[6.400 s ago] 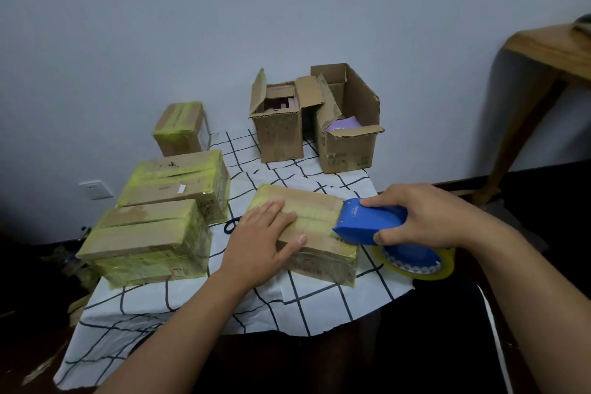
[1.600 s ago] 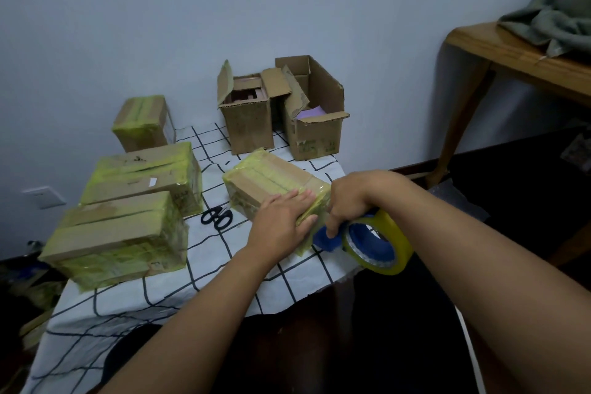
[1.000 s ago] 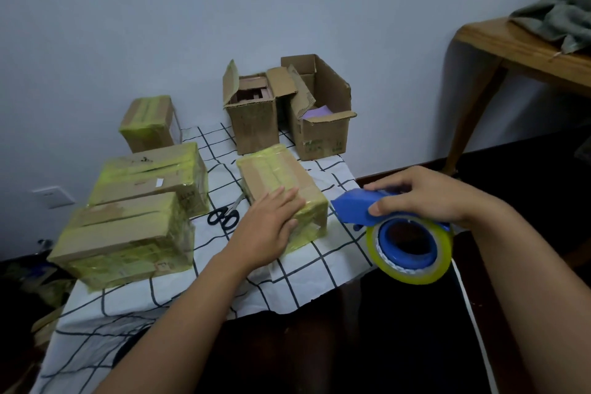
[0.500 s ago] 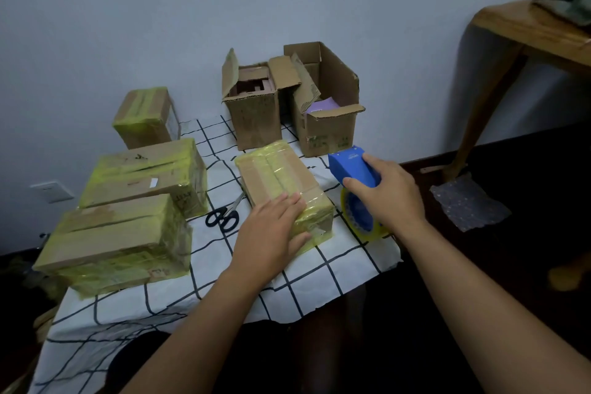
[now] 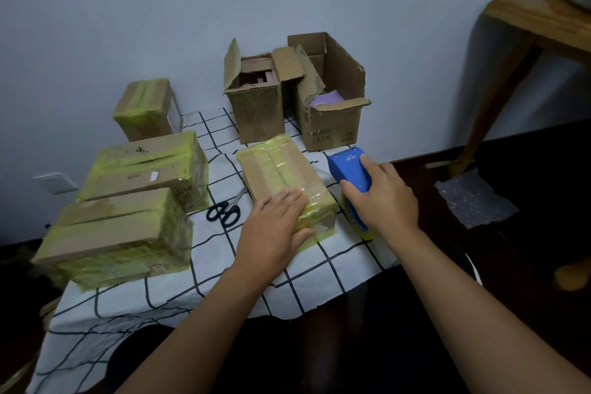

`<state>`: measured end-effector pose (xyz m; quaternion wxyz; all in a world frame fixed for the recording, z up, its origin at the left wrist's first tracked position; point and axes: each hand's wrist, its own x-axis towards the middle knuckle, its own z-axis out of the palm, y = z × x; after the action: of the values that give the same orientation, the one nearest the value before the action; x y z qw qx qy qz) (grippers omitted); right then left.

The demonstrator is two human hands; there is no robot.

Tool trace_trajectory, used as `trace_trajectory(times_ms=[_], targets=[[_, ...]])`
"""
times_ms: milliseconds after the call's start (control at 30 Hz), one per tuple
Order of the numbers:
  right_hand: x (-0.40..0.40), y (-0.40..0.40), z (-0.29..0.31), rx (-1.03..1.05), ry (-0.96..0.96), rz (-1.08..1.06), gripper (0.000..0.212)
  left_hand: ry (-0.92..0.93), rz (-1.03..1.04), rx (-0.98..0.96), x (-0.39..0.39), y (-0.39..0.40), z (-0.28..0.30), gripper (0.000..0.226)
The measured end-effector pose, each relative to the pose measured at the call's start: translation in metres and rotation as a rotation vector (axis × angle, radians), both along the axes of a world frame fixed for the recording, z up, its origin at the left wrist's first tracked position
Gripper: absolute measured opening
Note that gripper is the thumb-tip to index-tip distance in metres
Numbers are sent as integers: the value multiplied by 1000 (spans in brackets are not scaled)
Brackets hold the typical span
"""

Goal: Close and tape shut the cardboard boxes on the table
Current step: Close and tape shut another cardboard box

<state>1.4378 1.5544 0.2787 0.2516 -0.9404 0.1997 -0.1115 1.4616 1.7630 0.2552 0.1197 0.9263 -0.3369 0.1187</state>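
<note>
Pale wall backs a low surface [image 5: 179, 269] covered by a white cloth with black grid lines, seen from the single head view. On it a flat cardboard box [image 5: 284, 179] wrapped in yellow tape lies near the front edge, with the left hand [image 5: 275, 230] pressing flat on its near end, fingers straight. The right hand [image 5: 380, 198] grips a blue tape dispenser [image 5: 350, 169] just beside the box's right side, fingers curled over its body, the yellow roll below it.

Judging from this, the box in hand looks sealed, so the step seems to be finishing it off. 3 other taped boxes [image 5: 137, 166] sit to the left. 2 open boxes [image 5: 259, 105] stand at the back, flaps up, and these probably come next: the move would call for setting the dispenser down or keeping it ready, pulling 1 forward and folding its flaps shut.

Scissors [image 5: 224, 211] lie between the boxes. Whether the tape is cut free of the box cannot be told; the hand hides the roll's upper part. Contents of the open boxes are mostly hidden. At right a wooden table is cut off.
</note>
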Motion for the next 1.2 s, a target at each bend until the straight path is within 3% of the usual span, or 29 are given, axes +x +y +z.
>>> trace_trajectory(times_ms=[267,433,700,1033,1200], targets=[[1,0,1,4,10,1,66,87,-92,1,1,13,14,64],[0,-1,2,3,14,-3,67,29,-89,109,0,13,8,60],[2,0,1,-3,19,-7,67,-19,-65,102,0,14,3,58],[3,-1,-2,-11,3,-16,68,99,-81,-34,2,13,6,68],[2,-1,-2,-5,-7,-14,69,-28,27,-59,-6,4,-1,53]])
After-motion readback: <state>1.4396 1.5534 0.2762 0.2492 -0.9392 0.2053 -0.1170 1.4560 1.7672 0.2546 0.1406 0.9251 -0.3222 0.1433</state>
